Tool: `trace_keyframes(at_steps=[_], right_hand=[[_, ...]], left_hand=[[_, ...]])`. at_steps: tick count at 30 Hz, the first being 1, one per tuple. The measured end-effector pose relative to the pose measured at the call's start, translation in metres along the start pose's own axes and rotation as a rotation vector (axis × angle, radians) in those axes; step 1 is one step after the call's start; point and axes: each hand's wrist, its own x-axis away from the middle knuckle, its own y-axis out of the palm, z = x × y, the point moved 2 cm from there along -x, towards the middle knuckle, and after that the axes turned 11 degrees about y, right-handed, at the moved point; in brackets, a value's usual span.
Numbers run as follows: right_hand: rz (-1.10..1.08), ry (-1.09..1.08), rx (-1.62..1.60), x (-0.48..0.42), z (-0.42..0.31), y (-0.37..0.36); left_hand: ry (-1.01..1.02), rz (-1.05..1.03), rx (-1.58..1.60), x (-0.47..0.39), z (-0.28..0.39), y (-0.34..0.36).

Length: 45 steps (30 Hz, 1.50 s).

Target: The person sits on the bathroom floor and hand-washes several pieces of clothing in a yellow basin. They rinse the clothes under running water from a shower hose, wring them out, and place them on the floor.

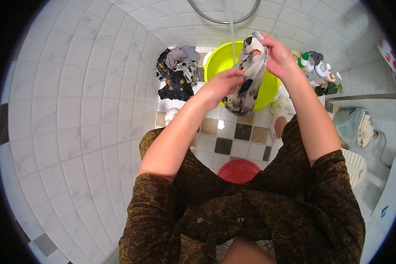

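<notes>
A wet white cloth garment with black and grey patches [250, 85] hangs from both hands over a lime-green plastic basin [214, 61]. My right hand [277, 54] grips its upper end, and my left hand [226, 84] holds its side lower down. The garment's lower end hangs over the basin's near rim. A stream of water [233, 43] falls into the basin, just left of the cloth. On the tiles left of the basin lies a heap of dark, grey and patterned clothes [180, 72].
Pump bottles [318, 71] stand right of the basin. A clear bucket [346, 123] with pale cloth is farther right, near a cream plastic stool [354, 166]. A red basin [239, 171] sits on the floor below me. A shower hose [226, 21] loops overhead; a tiled wall [95, 82] rises at left.
</notes>
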Motion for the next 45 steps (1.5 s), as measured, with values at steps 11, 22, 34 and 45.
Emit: trace_keyframes(at_steps=[11, 22, 34, 45], right_hand=[[-0.380, 0.126, 0.541, 0.032, 0.037, 0.050], [-0.691, 0.402, 0.907, 0.026, 0.127, 0.042], [-0.033, 0.370, 1.454, -0.074, 0.112, -0.074], [0.453, -0.099, 1.832, -0.169, 0.295, -0.119]], left_hand=[[0.019, 0.045, 0.587, -0.016, 0.014, -0.021], [0.094, 0.472, 0.690, 0.000, 0.001, -0.073], [0.227, 0.529, 0.587, 0.042, 0.027, -0.081], [0.245, 0.569, 0.572, 0.063, 0.048, -0.091]])
